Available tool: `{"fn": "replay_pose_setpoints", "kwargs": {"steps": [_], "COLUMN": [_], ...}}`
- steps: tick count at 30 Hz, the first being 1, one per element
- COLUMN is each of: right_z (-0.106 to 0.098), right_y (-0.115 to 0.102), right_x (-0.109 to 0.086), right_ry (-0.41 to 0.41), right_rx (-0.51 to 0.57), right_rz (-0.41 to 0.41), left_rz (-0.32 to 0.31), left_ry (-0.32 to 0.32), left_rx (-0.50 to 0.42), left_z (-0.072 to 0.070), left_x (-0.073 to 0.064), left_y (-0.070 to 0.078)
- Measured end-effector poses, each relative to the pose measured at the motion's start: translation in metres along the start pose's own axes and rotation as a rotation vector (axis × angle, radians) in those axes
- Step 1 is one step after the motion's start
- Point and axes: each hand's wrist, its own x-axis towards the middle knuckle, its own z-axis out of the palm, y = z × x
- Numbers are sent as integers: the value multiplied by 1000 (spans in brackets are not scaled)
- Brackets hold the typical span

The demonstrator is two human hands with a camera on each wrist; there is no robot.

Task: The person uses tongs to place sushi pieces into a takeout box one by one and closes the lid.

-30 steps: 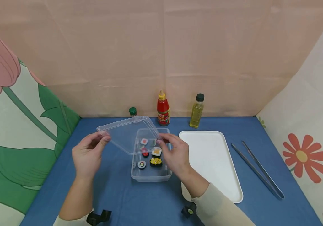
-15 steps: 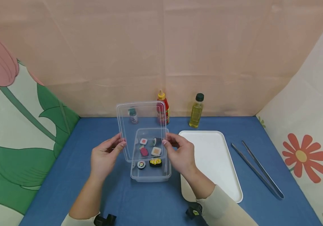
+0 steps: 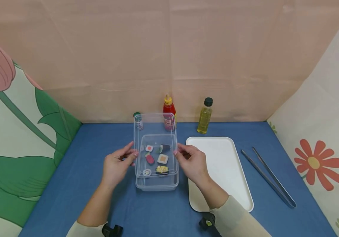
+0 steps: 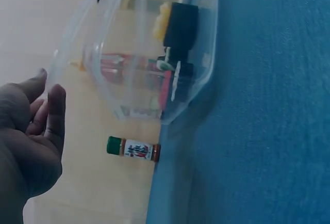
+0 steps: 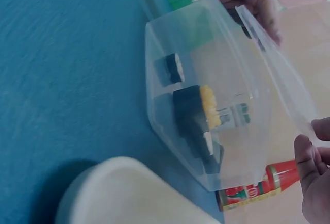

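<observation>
A clear plastic lid (image 3: 155, 129) is held above a clear plastic box (image 3: 157, 185), tilted and apart from its rim in the right wrist view. My left hand (image 3: 118, 166) pinches the lid's left edge between thumb and fingers. On the opposite edge, my right hand (image 3: 193, 163) pinches it the same way. Through the plastic several sushi pieces show inside the box, among them a yellow-topped piece (image 3: 161, 169), a pink-topped one (image 3: 150, 159) and a dark-wrapped roll (image 3: 165, 148). From the left wrist, the box wall (image 4: 209, 53) and the yellow-topped piece appear sideways.
A white tray (image 3: 222, 171) lies right of the box, partly under my right forearm. Metal tongs (image 3: 271, 177) rest beyond it. Behind stand a small green-capped bottle (image 4: 135, 149), a red sauce bottle (image 3: 168, 107) and a bottle of yellow liquid (image 3: 205, 117).
The lid has swung from a skewed, leftward position to lie roughly in line over the box, then come lower and nearer. My left hand has moved right with it.
</observation>
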Motion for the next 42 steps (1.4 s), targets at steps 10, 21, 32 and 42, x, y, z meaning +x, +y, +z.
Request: {"fn": "replay_pose_setpoints", "kwargs": {"steps": [10,21,32,42], "right_z": [3,4,0,-1], "right_y": [10,13,13,14], "right_x": [-2,-6,-11,-13], "right_ry": [-84,-152,-191,-259], "right_rx": [-43,-90,-104,-42], "right_rz": [94,152,179,213], "left_rz": [-45,-148,-90,-106], "left_ry": [-39,-111,-121,-121], "left_rx": [112,188,210,225], "left_z": [1,3,5,9], "left_x": [0,-1,-6,-8], "left_y": [-10,-21,-22,-25]}}
